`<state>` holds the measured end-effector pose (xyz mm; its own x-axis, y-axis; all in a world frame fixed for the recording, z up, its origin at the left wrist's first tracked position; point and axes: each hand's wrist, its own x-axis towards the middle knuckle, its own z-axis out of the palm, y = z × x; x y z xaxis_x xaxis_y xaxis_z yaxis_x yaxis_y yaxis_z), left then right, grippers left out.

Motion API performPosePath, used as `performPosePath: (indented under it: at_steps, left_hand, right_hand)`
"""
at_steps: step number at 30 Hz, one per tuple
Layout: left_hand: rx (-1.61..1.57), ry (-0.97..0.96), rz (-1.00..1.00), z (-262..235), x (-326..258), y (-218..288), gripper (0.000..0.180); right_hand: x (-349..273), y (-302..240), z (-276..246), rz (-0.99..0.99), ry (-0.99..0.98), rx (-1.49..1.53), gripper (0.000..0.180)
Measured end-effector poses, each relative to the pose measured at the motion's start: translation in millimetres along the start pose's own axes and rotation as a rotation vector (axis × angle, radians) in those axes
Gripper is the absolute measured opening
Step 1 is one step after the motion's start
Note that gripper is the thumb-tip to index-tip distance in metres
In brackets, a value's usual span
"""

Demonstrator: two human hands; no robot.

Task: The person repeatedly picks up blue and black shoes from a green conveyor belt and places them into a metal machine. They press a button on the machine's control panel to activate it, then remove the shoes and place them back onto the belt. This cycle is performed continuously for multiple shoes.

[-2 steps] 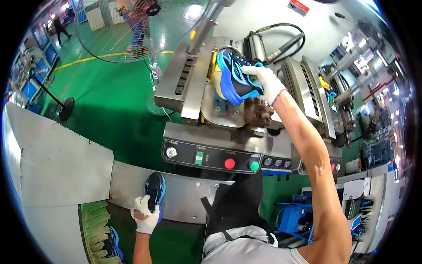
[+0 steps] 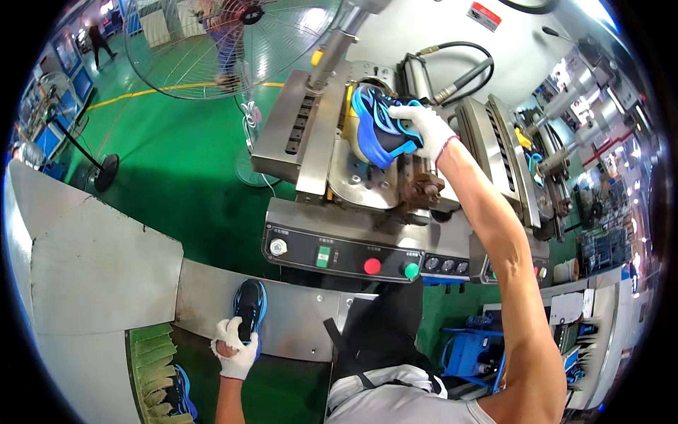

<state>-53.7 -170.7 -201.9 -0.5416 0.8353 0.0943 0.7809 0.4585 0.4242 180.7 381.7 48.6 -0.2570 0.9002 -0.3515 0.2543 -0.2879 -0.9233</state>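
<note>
In a white glove, my right hand [image 2: 427, 128] grips a black and blue sneaker [image 2: 383, 127] by its upper. This sneaker is tilted over the bed of the metal press machine [image 2: 364, 187], its blue sole edge toward me. Whether it touches the fixture beneath cannot be made out. Lower left, my left hand [image 2: 236, 348], gloved with some bare skin showing, is closed around the near end of a second black and blue sneaker [image 2: 250, 304]. That one lies toe away from me on a steel ledge [image 2: 205, 297].
A control panel [image 2: 345, 258] with red and green buttons fronts the machine. Green bristly flaps [image 2: 152, 364] at lower left partly cover another shoe [image 2: 185, 392]. A wire-caged fan [image 2: 233, 42] stands beyond the machine. A blue cart [image 2: 472, 357] sits at lower right.
The view has shifted slightly, so the machine appears a little lower and to the right. Both hands keep their hold on the sneakers.
</note>
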Motion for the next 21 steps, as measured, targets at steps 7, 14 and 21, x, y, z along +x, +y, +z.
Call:
performPosePath:
  at_steps: [7, 14, 21]
  left_hand:
    - [-0.191, -0.031, 0.067, 11.9, 0.9, -10.3, 0.054]
    - [-0.224, -0.05, 0.021, 4.3, 10.6, -1.1, 0.052]
    - [-0.175, 0.057, -0.203, 20.3, -2.8, 29.5, 0.06]
  right_hand:
    - [147.2, 59.0, 38.2, -0.141, 0.241, -0.75, 0.042]
    - [121.5, 45.0, 58.3, -0.142, 0.231, -0.902, 0.074]
    - [-94.6, 81.5, 73.4, -0.779, 0.086, -0.613, 0.087]
